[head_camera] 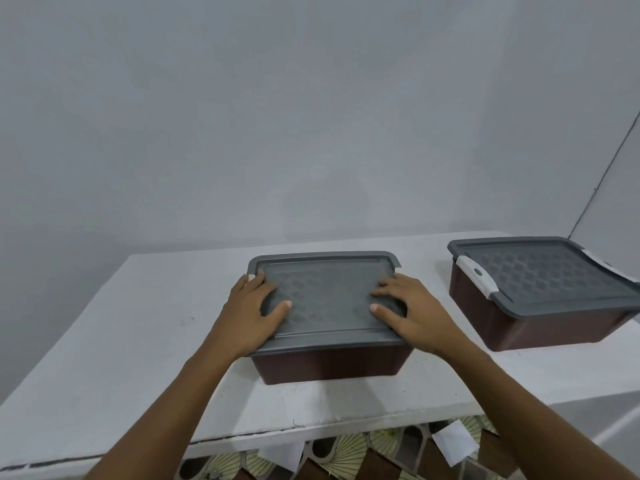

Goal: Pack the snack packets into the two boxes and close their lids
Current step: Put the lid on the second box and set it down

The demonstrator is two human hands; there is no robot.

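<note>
Squarely in the middle of the white table (138, 341) sits a brown plastic box (332, 365) with its grey patterned lid (325, 299) laid flat on top. The left hand (252, 313) lies over the lid's left edge and the right hand (408, 310) over its right edge; both are released, fingers spread and fairly straight, palms and thumbs pressing on the lid and grasping nothing. To the far right stands a second brown plastic box (540, 327), turned at an angle, its grey lid (547, 271) on; a white latch (476, 277) sits folded over that lid's left edge. A strip of bare tabletop separates the two boxes; a wider bare stretch lies left of the middle box, which sits back from the table's cracked near edge. Behind runs a pale wall (311, 116); below the near edge show a tiled floor (381, 445) and paper scraps (453, 441).
</note>
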